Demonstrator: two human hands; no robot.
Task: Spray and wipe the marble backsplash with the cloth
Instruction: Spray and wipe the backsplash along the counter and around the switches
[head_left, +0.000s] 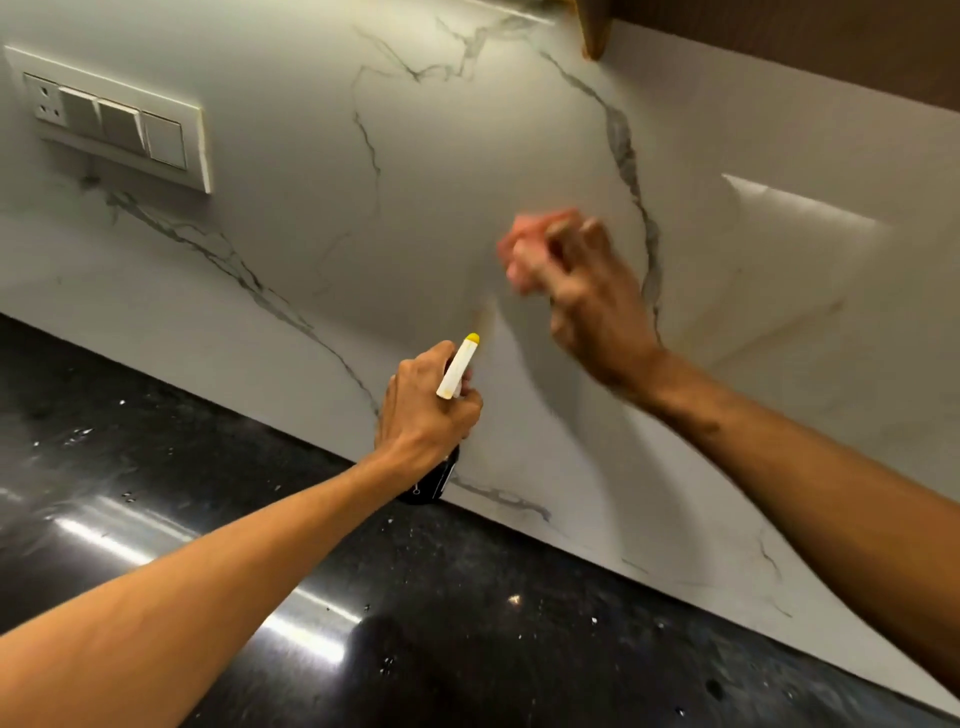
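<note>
Pressing a bunched pink cloth (522, 249) against the marble backsplash (311, 208), the right hand (587, 301) grips it with curled fingers (592, 236). The left hand (426, 410) is clamped round a spray bottle (457, 366) above the rear edge of the worktop (208, 467).

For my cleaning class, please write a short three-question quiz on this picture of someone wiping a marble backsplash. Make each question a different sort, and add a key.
1. True or false: the left hand grips the spray bottle.
2. What does the right hand hold at the backsplash? A) a pink cloth B) a green sponge C) a scrubbing brush
3. Fill in: the switch plate sits on the wall to the person's ___ of both hands.

Key: 1 true; 2 A; 3 left.
</note>
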